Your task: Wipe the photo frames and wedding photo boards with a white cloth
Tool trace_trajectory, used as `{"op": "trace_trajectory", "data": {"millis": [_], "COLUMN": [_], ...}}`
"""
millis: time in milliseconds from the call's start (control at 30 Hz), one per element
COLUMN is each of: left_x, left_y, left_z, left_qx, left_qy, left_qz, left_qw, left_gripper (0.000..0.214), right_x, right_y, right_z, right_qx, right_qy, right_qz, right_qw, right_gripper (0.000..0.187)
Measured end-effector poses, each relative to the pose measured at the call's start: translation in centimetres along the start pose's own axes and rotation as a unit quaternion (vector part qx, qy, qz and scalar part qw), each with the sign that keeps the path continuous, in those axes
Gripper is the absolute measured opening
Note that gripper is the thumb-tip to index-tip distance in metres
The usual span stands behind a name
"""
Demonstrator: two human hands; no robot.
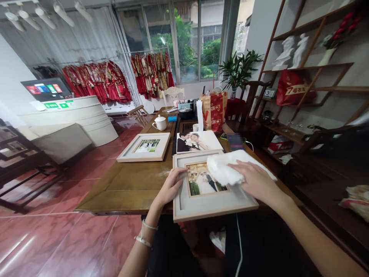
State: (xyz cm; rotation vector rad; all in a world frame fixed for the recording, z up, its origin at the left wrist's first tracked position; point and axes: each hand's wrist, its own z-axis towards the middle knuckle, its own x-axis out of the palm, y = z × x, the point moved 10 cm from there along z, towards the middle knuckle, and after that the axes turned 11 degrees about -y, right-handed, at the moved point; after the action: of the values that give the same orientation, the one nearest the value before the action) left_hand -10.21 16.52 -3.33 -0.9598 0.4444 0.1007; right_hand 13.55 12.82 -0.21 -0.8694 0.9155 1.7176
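A picture frame [184,209] with a pale wooden rim and a small wedding photo inside a wide light mat lies at the table's near edge, its front corner jutting past it. My left hand [172,186] grips the frame's left side, fingers reaching over toward the photo. Under the curled fingers of my right hand [256,181] is a bunched white cloth [226,167], pressed on the frame's right half. The cloth hides the photo's upper right part and trails over the frame's far right corner.
On the wooden table [123,188] lie a second framed photo [129,152], a large photo print [209,140] and a phone [235,141]. Behind are a white teapot [160,122] and a paper bag [213,111]. A white cable [239,242] hangs below the frame.
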Motion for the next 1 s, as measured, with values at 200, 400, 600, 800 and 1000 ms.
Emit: {"op": "trace_trajectory", "data": {"millis": [200,400,600,800,1000], "left_x": [0.3,0.0,0.1,0.2,0.2], "left_y": [-0.8,0.5,0.5,0.5,0.6], "left_z": [0.0,-0.1,-0.2,-0.2,-0.2], "left_qx": [0.022,-0.019,-0.019,-0.023,-0.016], "left_qy": [0.028,0.011,0.016,0.021,0.021], "left_qz": [0.042,0.047,0.04,0.022,0.023], "left_qw": [0.999,0.999,0.999,0.999,0.999], "left_gripper": [0.038,0.054,0.053,0.056,0.059], "right_x": [3.5,5.2,2.1,0.7,3.3], "right_y": [1.6,3.6,7.1,7.7,2.7], "right_z": [5.1,2.9,-2.2,-3.6,2.2], "right_qx": [-0.088,-0.151,-0.187,-0.168,-0.081], "right_qy": [-0.032,0.036,0.139,0.184,0.068], "right_qz": [0.018,0.029,0.132,0.168,0.021], "right_qw": [0.995,0.988,0.963,0.954,0.994], "right_gripper": [0.063,0.074,0.064,0.063,0.065]}}
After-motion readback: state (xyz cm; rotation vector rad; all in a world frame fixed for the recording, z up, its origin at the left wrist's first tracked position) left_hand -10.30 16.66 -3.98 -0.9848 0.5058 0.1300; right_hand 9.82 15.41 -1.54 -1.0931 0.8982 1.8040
